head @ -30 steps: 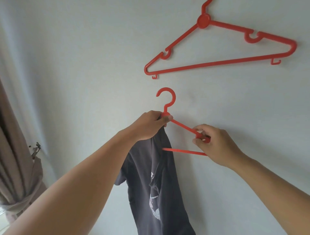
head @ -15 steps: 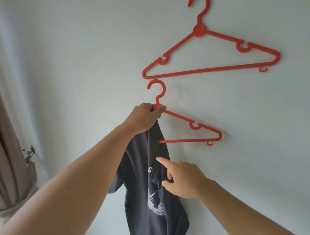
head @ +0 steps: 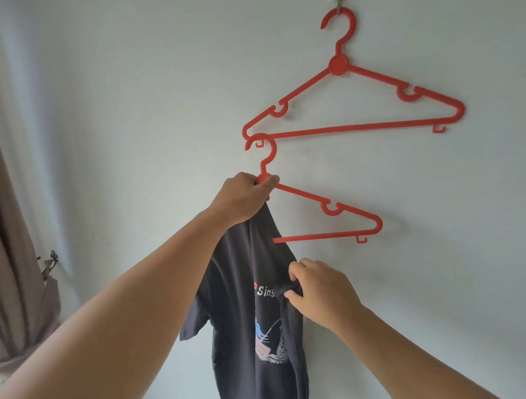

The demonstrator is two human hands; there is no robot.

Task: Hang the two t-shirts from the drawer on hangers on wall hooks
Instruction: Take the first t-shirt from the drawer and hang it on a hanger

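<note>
My left hand [head: 244, 198] grips the neck of a red hanger [head: 330, 209] held up against the wall. A dark t-shirt [head: 250, 307] with a printed front droops from the hanger's left side; the hanger's right arm is bare. My right hand [head: 318, 287] pinches a fold of the t-shirt's fabric just below the hanger's bottom bar. A second, empty red hanger [head: 353, 102] hangs from a wall hook [head: 338, 3] at the top edge. The held hanger's hook overlaps the left tip of the empty one.
A pale wall [head: 142, 114] fills the view. A brownish curtain [head: 17, 270] tied back hangs at the left edge.
My right hand let go of the hanger's right arm, dropped down and took hold of the t-shirt's fabric. My left hand raised the hanger toward the hung one.
</note>
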